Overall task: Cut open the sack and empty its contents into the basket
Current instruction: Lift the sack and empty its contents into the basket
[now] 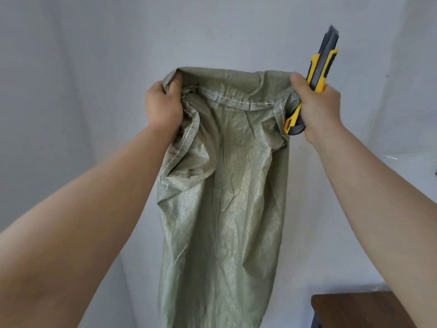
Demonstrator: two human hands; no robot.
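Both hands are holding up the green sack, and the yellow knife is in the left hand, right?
Not quite. The head view shows both hands holding up the green sack, but the yellow knife is in the right hand, pressed against the sack's corner. The left hand grips only the sack.

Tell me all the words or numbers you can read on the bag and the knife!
There are none to read.
Green sack: plain woven cloth with stitching, no print showing.
Yellow and black utility knife: no brand or number readable on it.
White backdrop and brown table corner: no writing or signs.
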